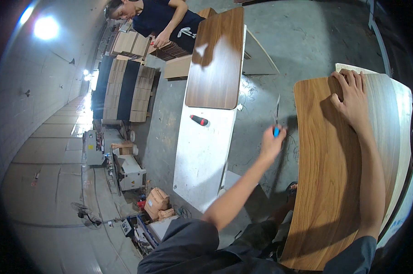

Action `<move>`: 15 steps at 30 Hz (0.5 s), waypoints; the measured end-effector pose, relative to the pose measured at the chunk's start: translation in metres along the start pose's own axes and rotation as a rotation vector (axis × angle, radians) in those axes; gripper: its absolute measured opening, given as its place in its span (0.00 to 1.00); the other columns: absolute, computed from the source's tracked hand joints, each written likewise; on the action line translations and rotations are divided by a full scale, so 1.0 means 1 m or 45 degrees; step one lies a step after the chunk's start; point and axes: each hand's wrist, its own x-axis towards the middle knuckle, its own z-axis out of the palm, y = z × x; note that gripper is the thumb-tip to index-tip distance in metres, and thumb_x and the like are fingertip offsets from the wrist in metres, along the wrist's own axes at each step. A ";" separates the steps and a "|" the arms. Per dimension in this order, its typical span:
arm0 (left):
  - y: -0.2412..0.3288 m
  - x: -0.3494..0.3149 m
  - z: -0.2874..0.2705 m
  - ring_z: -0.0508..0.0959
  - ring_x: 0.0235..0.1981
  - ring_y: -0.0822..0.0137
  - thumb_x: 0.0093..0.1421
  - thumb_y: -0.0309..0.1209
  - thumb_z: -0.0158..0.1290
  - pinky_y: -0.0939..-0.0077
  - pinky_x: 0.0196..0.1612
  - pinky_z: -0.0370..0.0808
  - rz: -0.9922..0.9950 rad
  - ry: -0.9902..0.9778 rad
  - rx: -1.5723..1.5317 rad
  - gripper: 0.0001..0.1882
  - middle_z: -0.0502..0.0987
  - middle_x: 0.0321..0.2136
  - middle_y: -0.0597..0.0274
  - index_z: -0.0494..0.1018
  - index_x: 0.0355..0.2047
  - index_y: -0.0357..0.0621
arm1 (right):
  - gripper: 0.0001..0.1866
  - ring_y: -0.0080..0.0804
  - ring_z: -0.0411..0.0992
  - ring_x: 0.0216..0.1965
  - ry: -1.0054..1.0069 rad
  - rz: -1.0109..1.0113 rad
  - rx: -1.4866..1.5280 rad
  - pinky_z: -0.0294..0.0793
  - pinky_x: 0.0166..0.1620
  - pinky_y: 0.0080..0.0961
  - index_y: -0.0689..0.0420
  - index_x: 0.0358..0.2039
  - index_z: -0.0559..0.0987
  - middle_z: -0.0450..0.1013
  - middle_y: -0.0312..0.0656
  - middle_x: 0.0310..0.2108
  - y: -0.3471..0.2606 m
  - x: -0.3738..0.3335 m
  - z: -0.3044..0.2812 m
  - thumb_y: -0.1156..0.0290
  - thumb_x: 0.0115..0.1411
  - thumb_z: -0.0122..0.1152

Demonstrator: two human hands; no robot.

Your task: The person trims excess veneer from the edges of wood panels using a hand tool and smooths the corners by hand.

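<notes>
My left hand point(271, 145) is closed around the blue handle of a knife point(276, 131), whose thin blade points away from me. It hangs over the floor between the white bench and the board on my right. My right hand point(351, 98) lies with fingers spread on the far part of a wood-grain board point(327, 173) with rounded corners. This board rests on top of more panels, and my right forearm passes over it. Another wood-grain board point(218, 68) lies on the far end of the white bench point(199, 155), reflecting light.
A short red and black tool point(199, 120) lies on the bench. Beyond it, a co-worker point(163, 20) in dark clothes bends over stacked panels. Stacked boards point(124, 89), machinery point(126, 171) and a brown paper package point(157, 203) stand to the left. Scraps lie on the grey floor point(302, 41).
</notes>
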 end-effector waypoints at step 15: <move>0.000 -0.236 0.031 0.74 0.41 0.77 0.72 0.43 0.60 0.77 0.48 0.72 -0.176 -0.324 -0.200 0.23 0.80 0.40 0.69 0.76 0.55 0.34 | 0.25 0.50 0.65 0.64 0.030 0.130 0.068 0.58 0.74 0.47 0.52 0.55 0.79 0.70 0.45 0.56 0.001 -0.002 -0.001 0.61 0.57 0.58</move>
